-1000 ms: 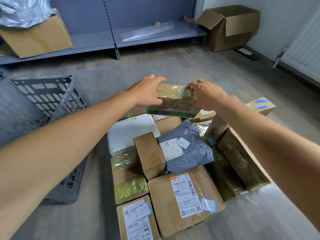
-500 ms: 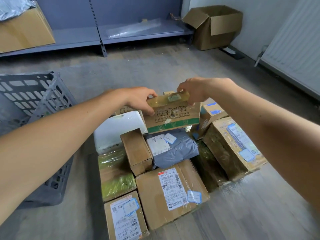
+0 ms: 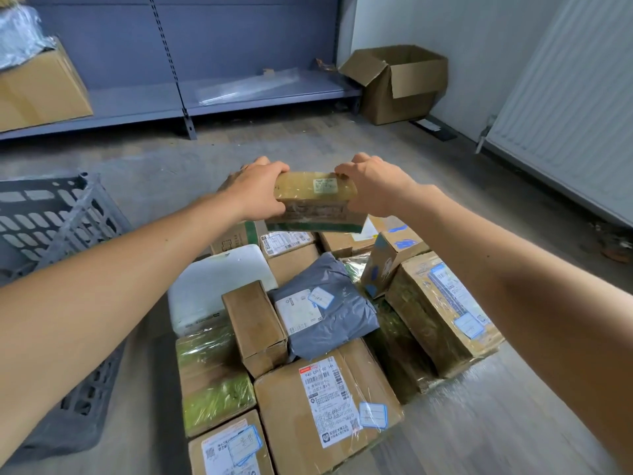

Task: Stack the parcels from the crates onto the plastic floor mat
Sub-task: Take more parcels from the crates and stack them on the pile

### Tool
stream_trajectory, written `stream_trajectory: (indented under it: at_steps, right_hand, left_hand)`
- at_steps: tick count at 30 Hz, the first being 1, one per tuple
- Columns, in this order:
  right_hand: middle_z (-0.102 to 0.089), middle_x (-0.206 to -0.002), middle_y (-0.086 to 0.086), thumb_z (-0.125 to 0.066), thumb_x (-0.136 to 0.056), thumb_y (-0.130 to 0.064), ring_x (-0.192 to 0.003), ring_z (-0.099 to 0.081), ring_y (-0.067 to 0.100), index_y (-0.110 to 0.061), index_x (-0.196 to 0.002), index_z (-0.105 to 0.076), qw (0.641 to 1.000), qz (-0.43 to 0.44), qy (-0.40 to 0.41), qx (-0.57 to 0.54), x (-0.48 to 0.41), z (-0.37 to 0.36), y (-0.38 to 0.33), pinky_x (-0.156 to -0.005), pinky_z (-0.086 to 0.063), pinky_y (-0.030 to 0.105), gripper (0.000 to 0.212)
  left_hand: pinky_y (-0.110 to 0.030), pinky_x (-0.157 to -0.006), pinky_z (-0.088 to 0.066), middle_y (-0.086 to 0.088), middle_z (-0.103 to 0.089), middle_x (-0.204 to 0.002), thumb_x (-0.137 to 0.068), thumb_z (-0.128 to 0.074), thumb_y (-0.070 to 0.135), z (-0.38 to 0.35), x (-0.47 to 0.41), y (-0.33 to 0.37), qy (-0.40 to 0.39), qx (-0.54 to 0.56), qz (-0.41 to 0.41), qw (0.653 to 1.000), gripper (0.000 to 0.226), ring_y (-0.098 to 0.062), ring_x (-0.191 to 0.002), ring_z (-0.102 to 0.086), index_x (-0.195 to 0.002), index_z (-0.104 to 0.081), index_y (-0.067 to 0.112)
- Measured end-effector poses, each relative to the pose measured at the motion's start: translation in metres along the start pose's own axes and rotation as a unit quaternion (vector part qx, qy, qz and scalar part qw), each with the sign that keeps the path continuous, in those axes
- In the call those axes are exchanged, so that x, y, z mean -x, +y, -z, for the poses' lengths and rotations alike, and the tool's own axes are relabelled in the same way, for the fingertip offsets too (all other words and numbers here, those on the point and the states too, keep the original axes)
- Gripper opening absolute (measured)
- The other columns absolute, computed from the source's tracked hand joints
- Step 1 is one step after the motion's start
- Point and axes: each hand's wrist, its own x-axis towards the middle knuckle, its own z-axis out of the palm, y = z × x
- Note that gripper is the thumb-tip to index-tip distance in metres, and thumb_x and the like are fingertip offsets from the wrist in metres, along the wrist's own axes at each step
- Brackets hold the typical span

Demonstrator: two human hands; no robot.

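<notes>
At the far left a grey slatted crate (image 3: 58,231) stands on the floor, well apart from the grip. Behind it a low grey shelf (image 3: 137,104) carries a brown carton (image 3: 37,90). The left hand (image 3: 255,190) reaches forward and clasps the left end of a film-wrapped parcel (image 3: 317,200), with its fingers curled over the far top edge. This parcel is a tan carton with a white label on top and a green band along its lower edge. It sits roughly level between the two hands, spanning the gap from palm to palm, over the far end of the pile. Whether its underside touches the cartons beneath cannot be told. The right hand (image 3: 371,188) grips the right end in the same way, fingers hooked over the top corner. Nearer the camera the other parcels lie tightly packed on the plastic floor mat (image 3: 486,416). A white parcel (image 3: 212,286) is at the left, with a small brown box (image 3: 255,323) just beside it. A grey mailer bag (image 3: 339,320) lies in the middle, a large labelled carton (image 3: 284,416) is in front, and a film-wrapped carton (image 3: 428,320) is at the right. Further right and back, an open cardboard box (image 3: 400,84) stands by the wall, and a white radiator (image 3: 575,97) fills the right edge.
</notes>
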Motion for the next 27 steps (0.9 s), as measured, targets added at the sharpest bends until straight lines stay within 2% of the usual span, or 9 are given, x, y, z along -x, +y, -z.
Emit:
stream_trajectory:
  at_steps: [3, 6, 9, 12, 15, 19, 23, 27]
  right_hand:
    - [-0.046, -0.127, 0.01, -0.069, -0.085, -0.021, -0.114, -0.049, 0.031, -0.018, -0.139, -0.044, 1.0, -0.009, 0.011, 0.017, -0.005, 0.004, 0.009, -0.082, -0.051, 0.043, 0.06]
    - [-0.044, -0.126, 0.01, -0.072, -0.085, -0.023, -0.113, -0.048, 0.03, -0.019, -0.138, -0.044, 0.999, -0.019, -0.009, 0.031, -0.011, 0.001, 0.019, -0.076, -0.047, 0.039, 0.06]
    - [-0.043, -0.126, 0.009, -0.071, -0.086, -0.026, -0.113, -0.047, 0.029, -0.02, -0.141, -0.042, 0.999, -0.03, -0.017, 0.039, -0.014, -0.003, 0.032, -0.081, -0.049, 0.04, 0.063]
    - [-0.041, -0.127, 0.01, -0.071, -0.085, -0.028, -0.114, -0.046, 0.03, -0.02, -0.142, -0.04, 0.998, -0.027, -0.022, 0.053, -0.016, -0.002, 0.048, -0.085, -0.052, 0.042, 0.065]
    - [-0.042, -0.126, 0.009, -0.073, -0.084, -0.029, -0.112, -0.047, 0.028, -0.021, -0.141, -0.043, 0.996, -0.01, -0.038, 0.082, -0.02, -0.002, 0.063, -0.083, -0.052, 0.039, 0.065]
    - [-0.043, -0.126, 0.007, -0.075, -0.082, -0.025, -0.111, -0.047, 0.026, -0.024, -0.138, -0.046, 0.989, -0.013, -0.091, 0.115, -0.032, -0.014, 0.089, -0.076, -0.05, 0.037, 0.063]
    - [-0.044, -0.125, 0.007, -0.073, -0.081, -0.013, -0.108, -0.054, 0.028, -0.024, -0.138, -0.043, 0.978, -0.04, -0.163, 0.122, -0.042, -0.038, 0.116, -0.071, -0.047, 0.035, 0.065]
    - [-0.047, -0.12, 0.002, -0.065, -0.081, -0.004, -0.095, -0.06, 0.026, -0.027, -0.139, -0.04, 0.968, -0.052, -0.217, 0.111, -0.051, -0.072, 0.134, -0.064, -0.049, 0.034, 0.067]
  left_hand:
    - [-0.044, -0.094, -0.047, -0.003, -0.048, -0.117, -0.076, -0.074, 0.034, -0.005, -0.005, 0.008, 0.012, 0.012, 0.001, 1.0, 0.065, -0.027, -0.109, -0.052, -0.136, -0.049, 0.027]
    - [-0.041, -0.089, -0.049, -0.001, -0.05, -0.114, -0.075, -0.074, 0.039, -0.016, -0.012, 0.014, 0.02, 0.023, 0.0, 1.0, 0.061, -0.026, -0.103, -0.054, -0.131, -0.052, 0.029]
    - [-0.041, -0.087, -0.051, 0.0, -0.05, -0.113, -0.075, -0.073, 0.039, -0.028, -0.02, 0.019, 0.034, 0.032, -0.004, 0.999, 0.06, -0.025, -0.102, -0.054, -0.13, -0.051, 0.03]
    - [-0.043, -0.087, -0.052, -0.002, -0.049, -0.116, -0.076, -0.074, 0.039, -0.041, -0.03, 0.026, 0.014, 0.043, -0.008, 0.999, 0.065, -0.026, -0.102, -0.054, -0.135, -0.048, 0.029]
    - [-0.042, -0.087, -0.052, -0.002, -0.048, -0.116, -0.075, -0.075, 0.039, -0.059, -0.042, 0.033, -0.012, 0.063, -0.006, 0.998, 0.065, -0.026, -0.102, -0.056, -0.134, -0.049, 0.031]
    - [-0.038, -0.085, -0.05, 0.0, -0.049, -0.113, -0.074, -0.075, 0.045, -0.087, -0.055, 0.048, -0.027, 0.1, -0.01, 0.995, 0.063, -0.024, -0.101, -0.055, -0.131, -0.051, 0.03]
    - [-0.038, -0.092, -0.048, 0.0, -0.05, -0.113, -0.071, -0.077, 0.048, -0.11, -0.063, 0.064, -0.054, 0.143, -0.021, 0.988, 0.069, -0.024, -0.106, -0.054, -0.133, -0.051, 0.031]
    - [-0.034, -0.096, -0.044, -0.002, -0.049, -0.13, -0.074, -0.077, 0.04, -0.137, -0.063, 0.068, -0.077, 0.155, -0.037, 0.984, 0.081, -0.024, -0.119, -0.051, -0.145, -0.043, 0.024]
